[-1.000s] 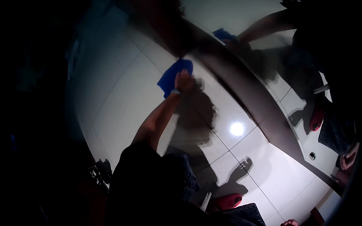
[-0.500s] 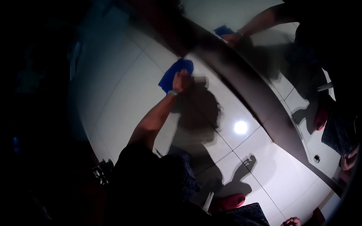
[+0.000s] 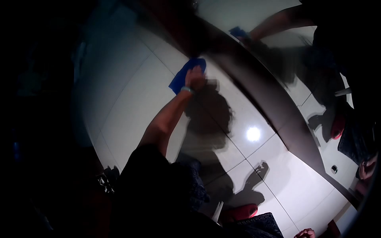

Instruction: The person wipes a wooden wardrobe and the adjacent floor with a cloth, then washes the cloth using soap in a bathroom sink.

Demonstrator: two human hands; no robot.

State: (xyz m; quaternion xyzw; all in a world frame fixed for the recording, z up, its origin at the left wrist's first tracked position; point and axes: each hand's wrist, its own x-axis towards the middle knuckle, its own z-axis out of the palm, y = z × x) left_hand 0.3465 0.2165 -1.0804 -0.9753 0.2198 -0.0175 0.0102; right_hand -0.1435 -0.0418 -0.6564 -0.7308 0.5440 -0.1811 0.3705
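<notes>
My left hand (image 3: 195, 77), with a band at its wrist, lies on a blue cloth (image 3: 180, 81) on the tiled floor, its fingers stretched out over the cloth. The cloth sits close to the base of a dark frame. Only part of my right hand (image 3: 305, 233) shows at the bottom right edge; its fingers are curled, and I see nothing in them.
A dark baseboard (image 3: 254, 87) runs diagonally beside the floor (image 3: 131, 103). Past it, a reflective panel (image 3: 295, 89) mirrors the arm and cloth. A red shoe (image 3: 242, 212) and dark patterned fabric (image 3: 260, 226) are low in view. Shadows fall on the tiles.
My left hand and the blue cloth have shifted slightly up and to the right; the fingers look more stretched out than half a second ago. My right hand stays near the bottom edge.
</notes>
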